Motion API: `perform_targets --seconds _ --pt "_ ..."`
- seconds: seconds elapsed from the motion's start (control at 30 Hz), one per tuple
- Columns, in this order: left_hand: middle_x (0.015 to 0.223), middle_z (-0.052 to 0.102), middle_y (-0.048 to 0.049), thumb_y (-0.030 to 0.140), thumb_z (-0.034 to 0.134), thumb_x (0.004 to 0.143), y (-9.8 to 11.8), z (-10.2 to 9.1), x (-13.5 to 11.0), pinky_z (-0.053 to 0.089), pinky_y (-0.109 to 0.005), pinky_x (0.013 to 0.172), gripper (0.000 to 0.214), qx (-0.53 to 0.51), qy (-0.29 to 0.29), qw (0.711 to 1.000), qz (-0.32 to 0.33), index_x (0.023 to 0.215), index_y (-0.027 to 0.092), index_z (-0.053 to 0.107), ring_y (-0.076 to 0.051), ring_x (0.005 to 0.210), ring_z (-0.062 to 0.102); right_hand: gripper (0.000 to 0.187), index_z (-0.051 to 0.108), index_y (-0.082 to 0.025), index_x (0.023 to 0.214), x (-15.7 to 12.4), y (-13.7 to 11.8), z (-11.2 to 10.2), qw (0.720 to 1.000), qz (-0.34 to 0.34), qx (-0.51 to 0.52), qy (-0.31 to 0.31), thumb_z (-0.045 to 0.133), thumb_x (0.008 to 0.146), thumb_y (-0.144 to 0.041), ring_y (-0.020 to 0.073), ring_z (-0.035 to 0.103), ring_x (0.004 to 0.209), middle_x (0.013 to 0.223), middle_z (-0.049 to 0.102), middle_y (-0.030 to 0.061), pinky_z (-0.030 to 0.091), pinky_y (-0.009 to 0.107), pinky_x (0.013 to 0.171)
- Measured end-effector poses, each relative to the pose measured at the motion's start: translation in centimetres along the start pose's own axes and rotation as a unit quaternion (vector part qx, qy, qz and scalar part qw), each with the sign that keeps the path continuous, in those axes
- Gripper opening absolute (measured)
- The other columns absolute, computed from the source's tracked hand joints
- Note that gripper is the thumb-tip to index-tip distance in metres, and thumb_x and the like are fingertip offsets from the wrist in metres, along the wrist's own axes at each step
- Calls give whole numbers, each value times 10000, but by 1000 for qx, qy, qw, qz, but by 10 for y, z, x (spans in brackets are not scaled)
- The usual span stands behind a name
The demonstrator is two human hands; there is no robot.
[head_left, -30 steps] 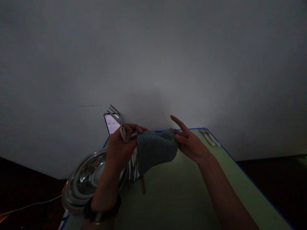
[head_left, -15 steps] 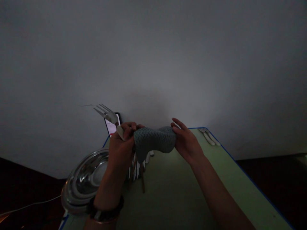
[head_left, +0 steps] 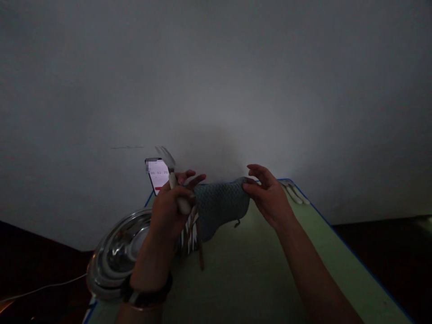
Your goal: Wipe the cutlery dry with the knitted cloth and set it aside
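Note:
A grey-green textured cloth [head_left: 221, 202] hangs stretched between my two hands above the table. My left hand [head_left: 172, 202] is closed around a fork [head_left: 173, 180] with a pale handle, its tines pointing up, and also pinches the cloth's left corner. My right hand [head_left: 272, 195] pinches the cloth's upper right corner between thumb and a finger, the other fingers raised. Below the cloth and beside my left hand lie several pieces of cutlery [head_left: 191, 238], partly hidden, one with a thin brown handle.
Shiny metal bowls [head_left: 111, 261], seemingly stacked, stand at the table's left edge. A lit phone [head_left: 156, 175] leans against the wall behind my left hand. Two pale-handled utensils [head_left: 295, 194] lie at the far right corner of the green table [head_left: 243, 279] with blue edging.
The cloth has gone from folded over to hanging more open and flat. The fork in my left hand has swung from leaning left to nearly upright. My right hand has shifted slightly right.

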State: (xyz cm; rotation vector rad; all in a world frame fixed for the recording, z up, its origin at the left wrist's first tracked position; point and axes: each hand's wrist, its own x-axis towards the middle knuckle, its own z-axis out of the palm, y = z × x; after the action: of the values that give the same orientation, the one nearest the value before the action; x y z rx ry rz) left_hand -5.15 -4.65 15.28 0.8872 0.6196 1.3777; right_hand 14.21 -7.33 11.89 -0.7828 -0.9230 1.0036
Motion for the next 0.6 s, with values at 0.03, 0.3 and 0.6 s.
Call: perform_targets --seconds 0.03,0.3,0.6 --pt "899 593 -7 -20 513 503 1 0 0 431 -114 419 187 -13 -1 1000 -6 572 150 481 -227 942 619 423 602 -302 957 0 1 -2 1000 -10 -14 -7 719 588 -131 99 540 821 951 468 -27 455 236 703" --pt "790 609 23 46 730 565 -9 1 0 509 -155 536 291 49 26 998 36 725 176 524 -119 707 635 447 561 -287 1013 -1 0 -2 994 8 -93 -61 723 611 -178 108 558 822 980 462 -15 474 252 718" --pt "913 558 39 -82 672 476 1 -2 -1 477 -127 524 390 -5 -20 998 65 600 181 413 -63 655 551 407 585 -220 1042 -2 5 -15 965 205 -96 -131 487 796 -529 165 617 788 894 640 56 495 384 787"
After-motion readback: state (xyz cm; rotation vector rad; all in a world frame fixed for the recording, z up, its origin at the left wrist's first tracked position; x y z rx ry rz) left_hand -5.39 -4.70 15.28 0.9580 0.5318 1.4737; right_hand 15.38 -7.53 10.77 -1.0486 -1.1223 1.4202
